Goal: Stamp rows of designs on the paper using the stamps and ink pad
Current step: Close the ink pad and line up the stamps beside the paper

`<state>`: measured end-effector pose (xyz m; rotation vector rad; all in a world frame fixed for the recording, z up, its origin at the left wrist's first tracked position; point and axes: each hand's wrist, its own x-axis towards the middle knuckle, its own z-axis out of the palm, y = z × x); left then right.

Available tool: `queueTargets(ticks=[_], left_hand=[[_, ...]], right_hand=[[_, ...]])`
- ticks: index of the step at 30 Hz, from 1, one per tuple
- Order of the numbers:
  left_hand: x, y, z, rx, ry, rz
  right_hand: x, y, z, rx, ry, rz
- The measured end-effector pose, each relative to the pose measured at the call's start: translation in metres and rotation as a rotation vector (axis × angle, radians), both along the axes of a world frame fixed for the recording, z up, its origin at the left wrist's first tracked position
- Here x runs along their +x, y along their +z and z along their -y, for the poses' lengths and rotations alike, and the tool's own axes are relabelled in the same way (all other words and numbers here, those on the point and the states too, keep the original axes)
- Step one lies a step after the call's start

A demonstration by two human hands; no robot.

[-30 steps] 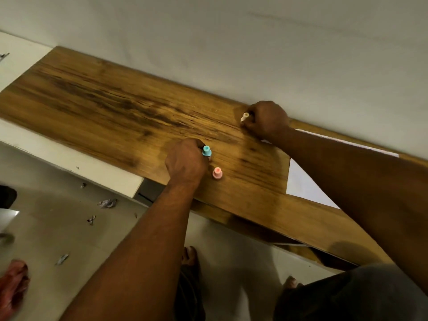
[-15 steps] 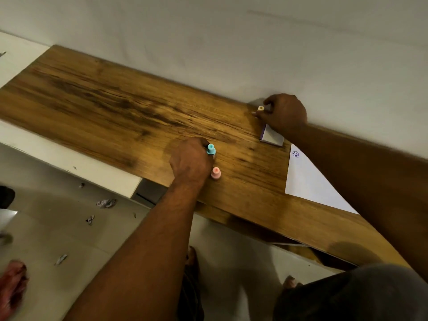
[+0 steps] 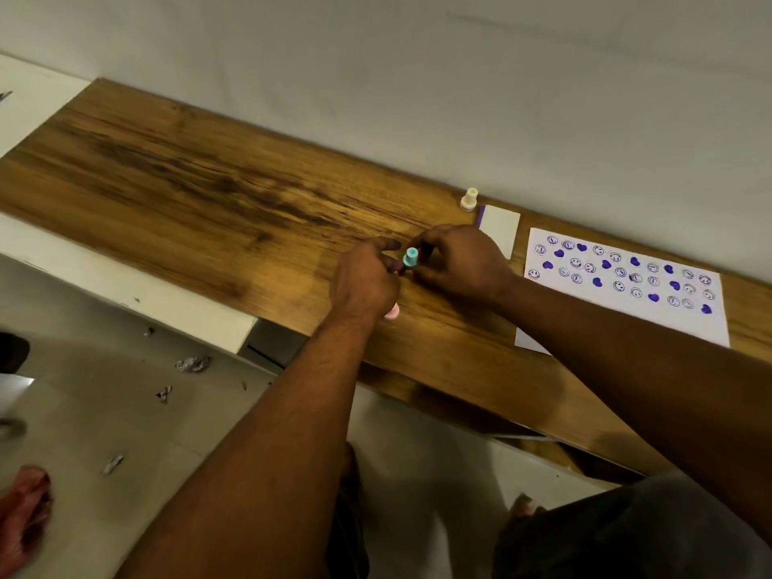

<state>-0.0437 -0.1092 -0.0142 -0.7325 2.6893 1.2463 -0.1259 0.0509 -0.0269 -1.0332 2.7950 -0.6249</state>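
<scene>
The pink stamp (image 3: pixel 392 312) is mostly hidden under the left hand (image 3: pixel 363 282), and the right forearm cuts off the near corner of the paper (image 3: pixel 626 286). Both hands meet at the teal stamp (image 3: pixel 410 257). The left fingers curl round its lower end. The right hand (image 3: pixel 459 263) seems to pinch it too, though its fingertips are hard to make out. The ink pad (image 3: pixel 499 227) and cream stamp (image 3: pixel 469 199) sit by the wall, just left of the paper. The wooden tabletop (image 3: pixel 188 181) lies bare to the left.
</scene>
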Motion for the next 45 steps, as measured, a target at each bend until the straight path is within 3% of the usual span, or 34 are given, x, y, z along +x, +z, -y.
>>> queueTargets(ticks=[10,15,24,28,31,33,35,41,45], left_hand=[[0.000,0.006,0.010,0.053,0.091,-0.058],[0.001,0.007,0.010,0.040,0.112,-0.061],[0.002,0.012,0.011,0.000,0.109,-0.050],[0.004,0.013,0.016,-0.001,0.120,-0.056],[0.006,0.014,0.020,-0.006,0.137,-0.059],[0.007,0.014,0.021,0.001,0.152,-0.054],[0.008,0.016,0.021,0.004,0.164,-0.056],[0.008,0.017,0.020,0.003,0.167,-0.063],[0.008,0.014,0.022,0.006,0.164,-0.053]], right_hand=[[-0.052,0.000,-0.021,0.095,-0.432,-0.080],[-0.061,0.001,-0.032,0.103,-0.517,-0.078],[-0.057,0.005,-0.036,0.102,-0.482,-0.068],[-0.039,0.026,-0.040,-0.046,-0.532,-0.177],[0.003,0.036,-0.032,-0.142,-0.249,-0.070],[0.038,0.032,-0.020,-0.059,-0.008,0.010],[0.059,0.021,-0.006,0.007,0.094,0.001],[0.053,-0.001,0.014,0.028,0.073,-0.046],[0.019,-0.002,0.003,0.018,-0.148,-0.036]])
